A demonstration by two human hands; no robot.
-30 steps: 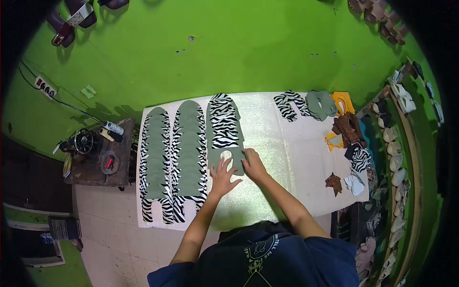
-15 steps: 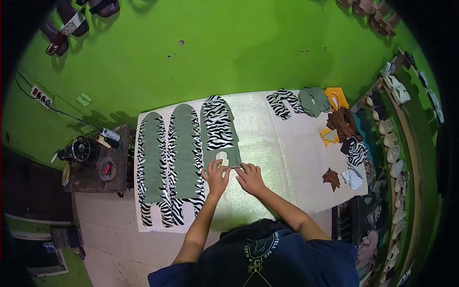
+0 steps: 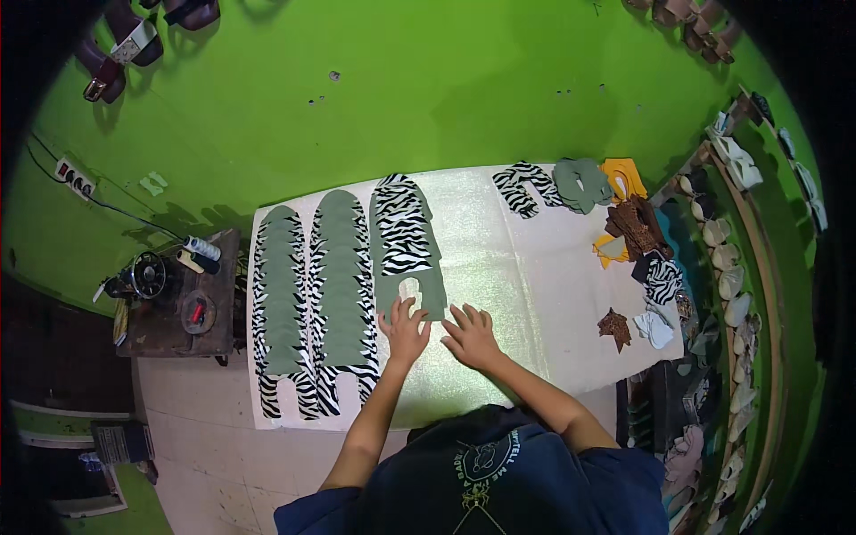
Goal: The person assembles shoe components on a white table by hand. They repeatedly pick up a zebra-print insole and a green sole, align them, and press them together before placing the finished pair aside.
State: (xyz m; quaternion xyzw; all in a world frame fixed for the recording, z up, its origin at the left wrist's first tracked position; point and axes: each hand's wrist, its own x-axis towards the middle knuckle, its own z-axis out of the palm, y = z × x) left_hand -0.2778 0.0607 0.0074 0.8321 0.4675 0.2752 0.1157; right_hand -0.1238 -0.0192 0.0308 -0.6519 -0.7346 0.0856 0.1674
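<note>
A grey-green U-shaped cut piece (image 3: 434, 290) lies at the near end of a column of overlapping zebra-print pieces (image 3: 404, 236). My left hand (image 3: 407, 333) is at its near edge, fingers apart around the lower part of the cut-out. Just off the piece's near right corner, my right hand (image 3: 471, 337) has its fingers spread over the pale table covering, holding nothing. Farther left run two long overlapping columns, a middle one (image 3: 342, 276) and a left one (image 3: 284, 303), of green pieces with zebra-print edges showing.
Toward the far right lie a zebra-print piece (image 3: 514, 192), a green stack (image 3: 581, 185), yellow pieces (image 3: 624, 176) and brown patterned pieces (image 3: 631, 227). A sewing machine (image 3: 147, 275) and thread cones (image 3: 201, 250) stand left. Shoe racks (image 3: 733, 285) line the right.
My hands have drawn apart from the piece's near right corner, where their fingers almost met. The right hand has shifted slightly right, off the piece. The whole view has shifted slightly.
</note>
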